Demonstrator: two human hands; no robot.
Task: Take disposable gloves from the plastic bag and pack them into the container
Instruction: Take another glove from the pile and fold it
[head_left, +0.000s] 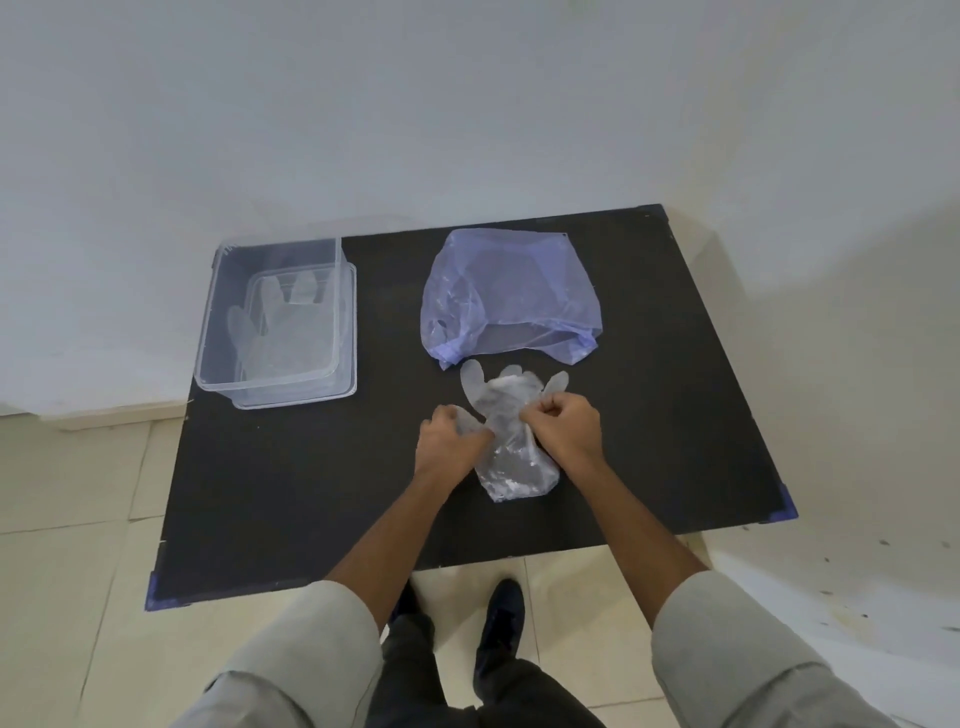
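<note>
Head cam: both hands (511, 431) pinching glove (511, 452) at 6 o'clock of bag (511, 296); w/ container (278, 317) holding gloves already, partway done.

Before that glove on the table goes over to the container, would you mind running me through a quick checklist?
1. Left hand and right hand both grip the clear glove: ok.
2. Glove flat and smooth: not ok, crumpled at the middle.
3. Clear container open on top: ok.
4. Room in the container: ok, only flat gloves inside.
5. Black tabletop between glove and container unobstructed: ok.
6. More gloves in the blue plastic bag: cannot tell.
</note>
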